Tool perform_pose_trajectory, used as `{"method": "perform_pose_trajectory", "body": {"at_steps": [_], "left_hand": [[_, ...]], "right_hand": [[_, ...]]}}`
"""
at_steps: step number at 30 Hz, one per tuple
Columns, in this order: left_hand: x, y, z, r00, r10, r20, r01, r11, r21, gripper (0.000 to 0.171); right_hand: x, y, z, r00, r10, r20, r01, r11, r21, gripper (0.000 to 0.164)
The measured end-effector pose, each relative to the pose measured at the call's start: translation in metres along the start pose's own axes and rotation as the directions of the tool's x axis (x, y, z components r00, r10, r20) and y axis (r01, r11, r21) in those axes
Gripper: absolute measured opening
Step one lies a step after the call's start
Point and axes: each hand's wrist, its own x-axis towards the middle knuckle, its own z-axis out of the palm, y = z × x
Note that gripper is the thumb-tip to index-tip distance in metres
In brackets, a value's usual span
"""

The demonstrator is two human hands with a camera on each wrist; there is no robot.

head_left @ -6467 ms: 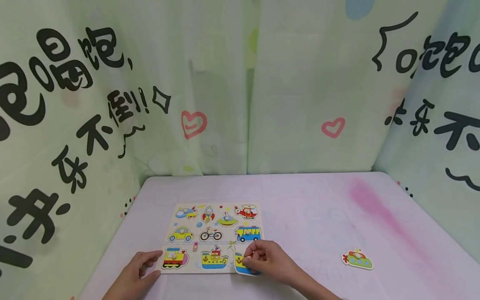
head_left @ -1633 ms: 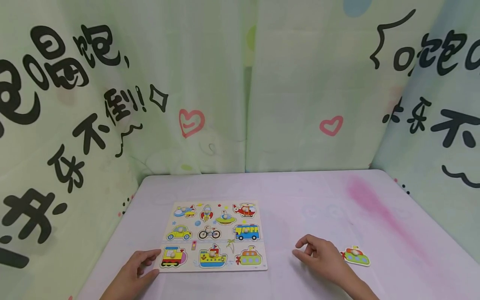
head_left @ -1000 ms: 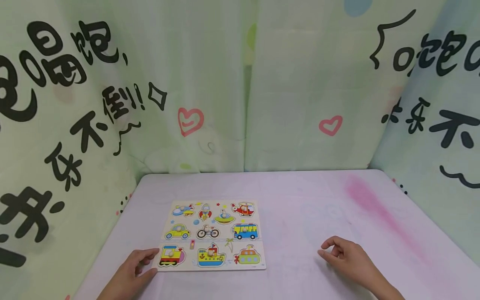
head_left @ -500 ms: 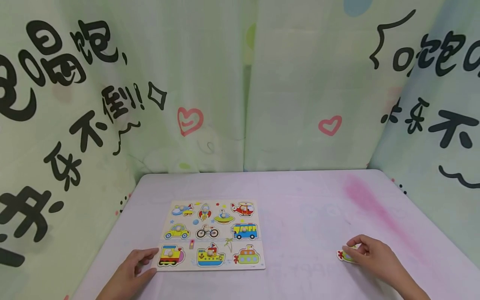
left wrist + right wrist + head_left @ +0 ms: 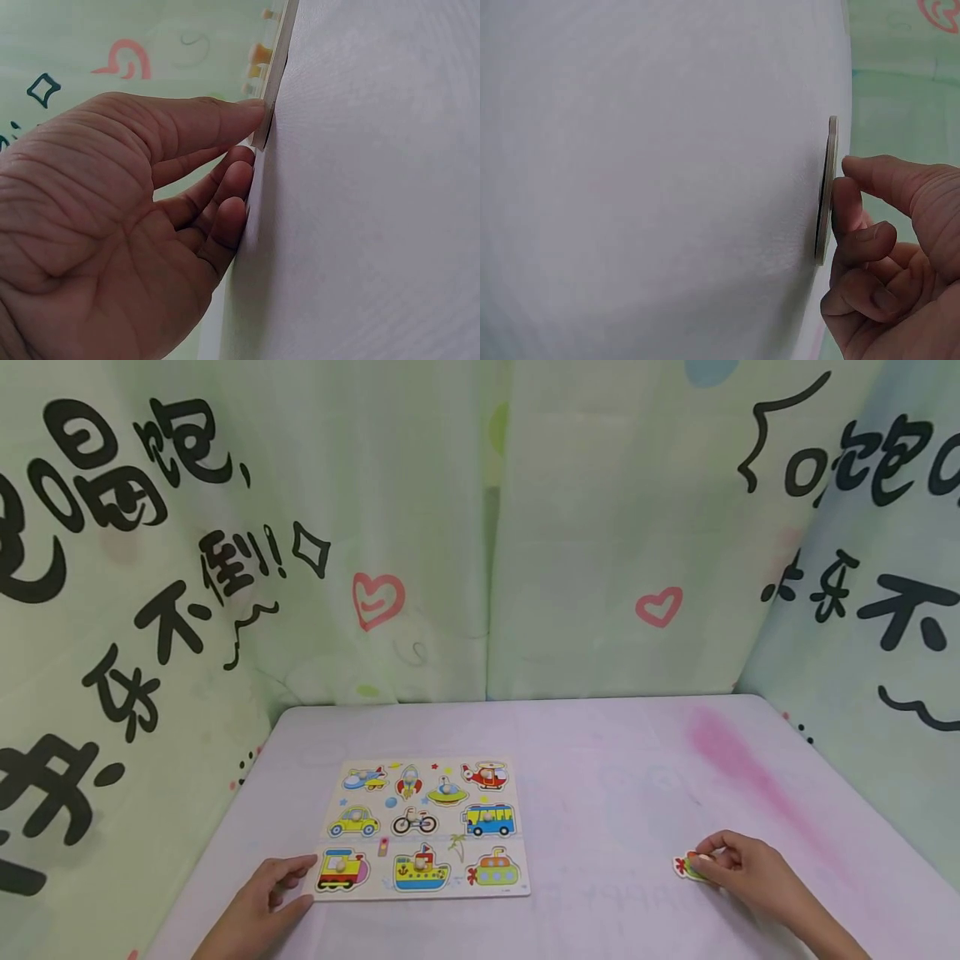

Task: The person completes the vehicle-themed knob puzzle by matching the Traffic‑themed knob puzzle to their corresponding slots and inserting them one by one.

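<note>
A wooden knob puzzle board (image 5: 442, 893) with vehicle pictures lies flat at left of centre in the head view. My left hand (image 5: 262, 902) touches its left edge with thumb and index finger. In the left wrist view the thumb (image 5: 214, 120) presses on the board's edge (image 5: 279, 67), other fingers loosely bent. On the right, my right hand (image 5: 750, 868) pinches a green submarine puzzle piece (image 5: 684, 867) between thumb and index finger. Most of that piece is hidden behind the fingers. Edge-on in the right wrist view, the piece (image 5: 826, 202) stands close over the table.
The board carries train (image 5: 342, 870), ship (image 5: 422, 870), bus (image 5: 488, 820) and several other knobbed pieces. At its lower right is a submarine picture (image 5: 493, 868). The white table (image 5: 600, 802) has a pink smear (image 5: 735, 760); printed curtains (image 5: 570, 568) enclose it behind and on both sides.
My right hand has let go of the ship piece, which now sits in the board, moved right and taken hold of the submarine piece. My left hand has stayed at the board's edge.
</note>
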Motion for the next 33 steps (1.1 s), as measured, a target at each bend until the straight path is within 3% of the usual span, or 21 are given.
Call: {"method": "perform_pose_trajectory", "body": {"at_steps": [11,16,20,33], "left_hand": [[-0.001,0.0,0.0,1.0,0.012,0.002,-0.012,1.0,-0.009,0.054],[-0.001,0.001,0.0,1.0,0.014,0.001,-0.014,1.0,-0.005,0.053],[-0.001,0.001,0.0,1.0,0.018,0.0,-0.018,1.0,-0.011,0.053],[-0.002,-0.001,-0.001,0.999,0.031,-0.009,-0.031,0.999,-0.007,0.053]], "right_hand": [[0.004,0.002,0.002,1.0,0.025,0.016,-0.026,0.999,0.046,0.019],[0.003,-0.004,0.004,0.998,0.049,0.03,-0.052,0.994,0.092,0.02],[0.003,-0.013,0.009,0.999,0.024,0.027,-0.028,0.989,0.144,0.023],[0.007,-0.051,0.031,0.994,-0.058,0.092,0.019,0.927,0.375,0.032]]}}
